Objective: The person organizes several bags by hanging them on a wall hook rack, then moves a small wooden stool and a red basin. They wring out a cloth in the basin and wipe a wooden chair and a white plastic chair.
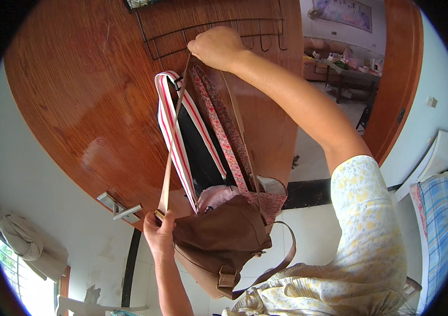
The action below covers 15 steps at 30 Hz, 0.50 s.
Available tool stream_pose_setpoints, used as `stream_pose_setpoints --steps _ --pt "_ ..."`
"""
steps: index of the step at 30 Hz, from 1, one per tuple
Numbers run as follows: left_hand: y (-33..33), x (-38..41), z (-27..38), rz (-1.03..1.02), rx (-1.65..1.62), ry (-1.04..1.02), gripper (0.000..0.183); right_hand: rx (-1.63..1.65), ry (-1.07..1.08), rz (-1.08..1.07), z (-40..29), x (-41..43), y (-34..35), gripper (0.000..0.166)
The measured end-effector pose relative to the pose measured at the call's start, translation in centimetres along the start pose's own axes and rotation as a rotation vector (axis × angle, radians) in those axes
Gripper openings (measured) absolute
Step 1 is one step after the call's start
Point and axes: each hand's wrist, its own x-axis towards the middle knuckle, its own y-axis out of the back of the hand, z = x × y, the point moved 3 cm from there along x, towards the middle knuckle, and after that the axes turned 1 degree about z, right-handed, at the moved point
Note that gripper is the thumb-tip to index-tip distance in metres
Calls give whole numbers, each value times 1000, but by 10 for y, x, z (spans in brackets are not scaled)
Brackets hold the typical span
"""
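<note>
A brown shoulder bag hangs tilted in front of a wooden door. My left hand grips its strap at the metal ring by the bag's upper left corner. Higher up, my right hand is closed around the top of the long tan strap, in front of a black wire hook rack on the door. Behind the brown bag hang a black bag with a red-striped white strap and a floral fabric bag. Whether the tan strap touches a hook is hidden by my right hand.
The wooden door has a metal lever handle at lower left. Through the doorway on the right, a cluttered table shows. A bed with a blue plaid cover stands at far right, a white chair at lower left.
</note>
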Motion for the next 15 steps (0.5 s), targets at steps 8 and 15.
stream_pose_setpoints --steps 8,15 --pt "3 -5 0 41 166 -48 26 50 -30 -299 -7 19 29 16" --pt "2 -6 -8 5 111 -46 25 -63 24 -233 -31 31 19 15"
